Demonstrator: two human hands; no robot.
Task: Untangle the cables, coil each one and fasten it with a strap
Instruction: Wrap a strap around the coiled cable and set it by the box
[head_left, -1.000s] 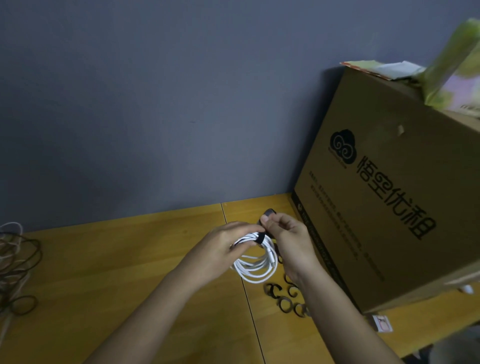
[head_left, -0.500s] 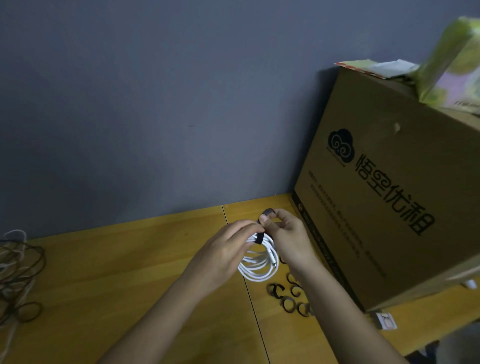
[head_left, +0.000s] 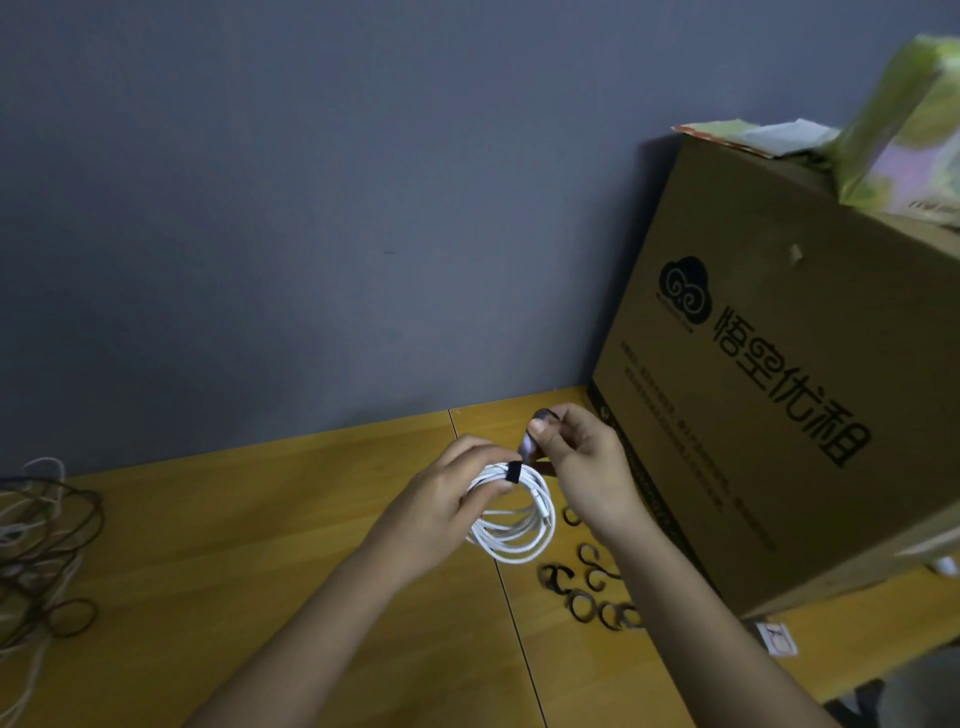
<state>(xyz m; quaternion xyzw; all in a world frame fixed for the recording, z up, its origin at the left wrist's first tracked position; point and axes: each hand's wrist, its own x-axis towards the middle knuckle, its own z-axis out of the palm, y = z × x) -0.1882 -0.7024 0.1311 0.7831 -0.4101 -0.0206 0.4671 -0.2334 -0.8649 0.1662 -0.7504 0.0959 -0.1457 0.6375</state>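
left hand: your fingers are curled round the top of the white cable coil, gripping it just above the table, thumb at the point where the strap crosses the loops.
right hand: you pinch the free end of the black strap between thumb and forefinger, lifted above and right of the coil; the other fingers are curled in.
strap: one part is wrapped across the top of the coil as a dark band at your left thumb; the tail runs up to your right fingertips. Can't tell if it is fastened.
white cable coil: several neat loops, hanging below your left hand, near the seam in the wooden table, close to the back wall.
spare straps: curled black pieces lying on the table, just right of the coil, under your right forearm.
tangled cables: dark and pale cables in a loose heap at the table's far left edge, well apart from your hands.
cardboard box: large, printed, standing on the table just right of your right hand.
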